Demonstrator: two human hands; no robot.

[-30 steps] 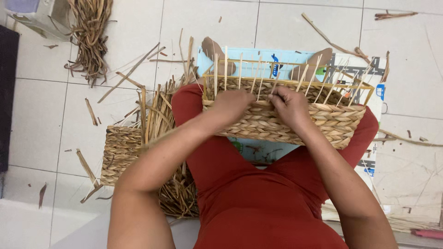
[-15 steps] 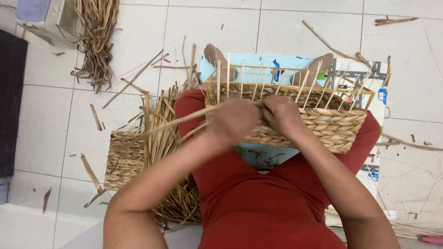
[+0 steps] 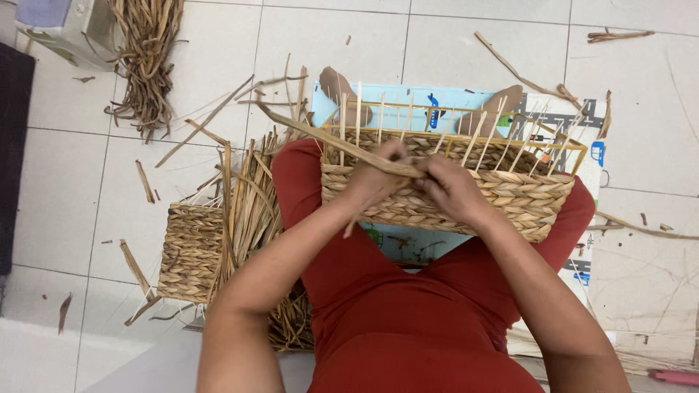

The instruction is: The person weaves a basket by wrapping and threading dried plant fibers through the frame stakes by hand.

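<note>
A half-woven straw basket (image 3: 510, 196) with upright wooden stakes rests across my lap, on red trousers. My left hand (image 3: 375, 178) pinches a long dried straw strand (image 3: 320, 135) that runs up and left from the basket's near wall. My right hand (image 3: 455, 189) presses on the same strand at the woven rim, right beside the left hand. Both hands sit on the basket's near side. My two feet (image 3: 338, 87) rest on a printed mat beyond the basket.
A finished small woven basket (image 3: 191, 251) lies on the tiled floor at my left, next to a pile of loose straw (image 3: 251, 204). Another straw bundle (image 3: 149, 58) lies at the top left. Scattered straw bits litter the tiles.
Both hands have shifted along the basket's near rim, and the left hand has pulled the straw strand out, so it now points up and left.
</note>
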